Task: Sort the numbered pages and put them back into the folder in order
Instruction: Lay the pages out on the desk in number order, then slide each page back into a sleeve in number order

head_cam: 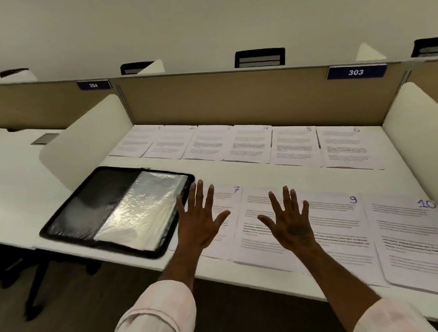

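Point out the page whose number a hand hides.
The front-row page between page 7 and page 9: the right hand covers its top right corner, where every other page shows its number.

Left sleeve (153, 324) and right sleeve (388, 321): pale pinkish-white cloth, faintly striped, cuffs mid-forearm; right hand (293, 225) bears a dark roundish mark (297, 230) on its back.

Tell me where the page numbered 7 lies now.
In the head view, page 7 lies leftmost in the near row on the desk, just right of the open folder, with the left hand spread over its left part.
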`<state>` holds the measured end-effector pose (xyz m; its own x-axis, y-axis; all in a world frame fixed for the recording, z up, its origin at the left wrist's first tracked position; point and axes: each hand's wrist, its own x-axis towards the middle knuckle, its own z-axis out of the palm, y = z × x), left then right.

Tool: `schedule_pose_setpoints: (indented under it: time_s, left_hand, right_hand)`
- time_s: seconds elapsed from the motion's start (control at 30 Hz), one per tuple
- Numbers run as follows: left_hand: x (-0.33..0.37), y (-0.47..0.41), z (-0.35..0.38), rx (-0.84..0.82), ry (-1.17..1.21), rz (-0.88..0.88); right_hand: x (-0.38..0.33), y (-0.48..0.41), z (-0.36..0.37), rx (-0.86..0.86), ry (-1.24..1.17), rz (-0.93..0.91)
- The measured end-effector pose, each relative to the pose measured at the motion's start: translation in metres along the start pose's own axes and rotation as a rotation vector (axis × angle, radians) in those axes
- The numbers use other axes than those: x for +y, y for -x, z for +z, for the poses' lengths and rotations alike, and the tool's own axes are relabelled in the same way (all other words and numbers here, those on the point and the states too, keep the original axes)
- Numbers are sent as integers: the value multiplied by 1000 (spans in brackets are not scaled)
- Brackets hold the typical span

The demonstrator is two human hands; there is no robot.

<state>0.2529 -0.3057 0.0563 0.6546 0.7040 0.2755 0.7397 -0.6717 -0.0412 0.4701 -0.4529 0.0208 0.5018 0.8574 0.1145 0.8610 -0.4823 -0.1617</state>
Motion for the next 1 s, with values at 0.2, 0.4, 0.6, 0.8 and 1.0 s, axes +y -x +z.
schedule_pose_setpoints:
  time_s: [0.2,0.4,0.6,0.8,1.0]
  left_hand:
    - [-93,1,-6,40,-21,-82]
    - [-175,-17,4,52,-40,-156]
    - [-265,-73,24,28,-52,-188]
    - [-348,-129,43,4,-45,-185]
    - [-415,-175,54,-5,-48,-158]
  right_hand:
    - [-92,-38,7,0,0,-100]
    - [-169,-97,32,-3,9,-177]
    - [-243,-176,64,11,-21,-233]
    - [-316,-255,75,-14,-27,-219]
    - [-374,-311,76,-4,12,-226]
